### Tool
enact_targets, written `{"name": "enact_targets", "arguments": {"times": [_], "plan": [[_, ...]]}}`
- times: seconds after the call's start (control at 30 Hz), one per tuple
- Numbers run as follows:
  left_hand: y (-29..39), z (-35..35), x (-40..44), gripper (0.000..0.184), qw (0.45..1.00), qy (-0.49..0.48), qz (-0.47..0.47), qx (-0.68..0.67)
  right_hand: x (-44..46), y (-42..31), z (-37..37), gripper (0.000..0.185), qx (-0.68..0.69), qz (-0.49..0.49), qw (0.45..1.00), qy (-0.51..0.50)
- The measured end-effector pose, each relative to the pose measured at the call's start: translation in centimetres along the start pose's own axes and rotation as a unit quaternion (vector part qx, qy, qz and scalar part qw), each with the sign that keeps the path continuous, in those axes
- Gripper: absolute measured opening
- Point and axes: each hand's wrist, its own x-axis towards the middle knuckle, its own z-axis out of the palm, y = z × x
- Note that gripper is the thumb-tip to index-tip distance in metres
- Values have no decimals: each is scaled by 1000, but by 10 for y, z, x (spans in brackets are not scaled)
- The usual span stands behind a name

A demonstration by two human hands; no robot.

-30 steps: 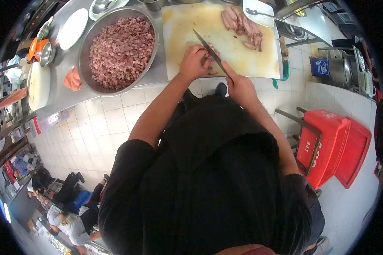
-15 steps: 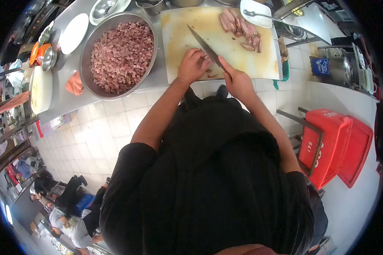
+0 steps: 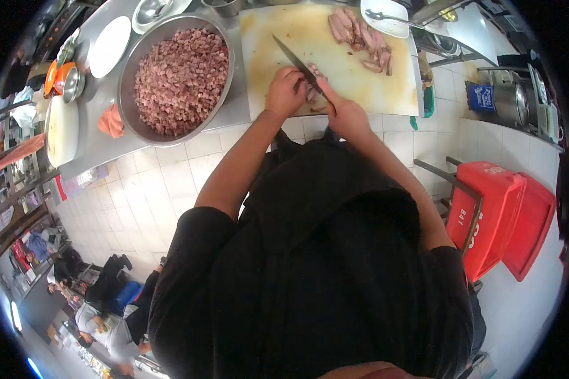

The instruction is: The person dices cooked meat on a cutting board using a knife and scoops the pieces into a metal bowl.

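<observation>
Steel gleams in the knife (image 3: 291, 55) gripped by the right hand (image 3: 349, 119), slanting beside meat (image 3: 313, 67) on the cutting board (image 3: 373, 91) at the frame's upper centre, while the left hand (image 3: 284, 93) curls left of the knife, any pinch on the meat hidden.

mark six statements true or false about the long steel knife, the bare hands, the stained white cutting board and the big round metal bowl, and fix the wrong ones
1. The bare right hand grips the long steel knife. True.
2. The bare left hand is beside the blade, over the stained white rectangular cutting board. True.
3. The knife's tip points at the red plastic bin. False: it points toward the board's far left.
4. The big round metal bowl stands left of the board. True.
5. The bowl is empty. False: it holds diced pinkish meat.
6. The board's far right is bare. False: pinkish-brown meat strips lie there.
</observation>
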Motion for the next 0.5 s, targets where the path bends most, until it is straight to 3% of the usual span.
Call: {"name": "enact_targets", "arguments": {"times": [0.1, 0.27, 0.5], "plan": [[5, -6, 2, 18, 1000, 8, 17, 6, 18, 6, 2, 66, 27, -41, 998, 30], [2, 0, -6, 17, 999, 29, -34, -30, -5, 3, -21, 65, 14, -41, 998, 38], [2, 0, -5, 13, 998, 59, 6, 15, -31, -2, -28, 64, 16, -43, 999, 14]]}}
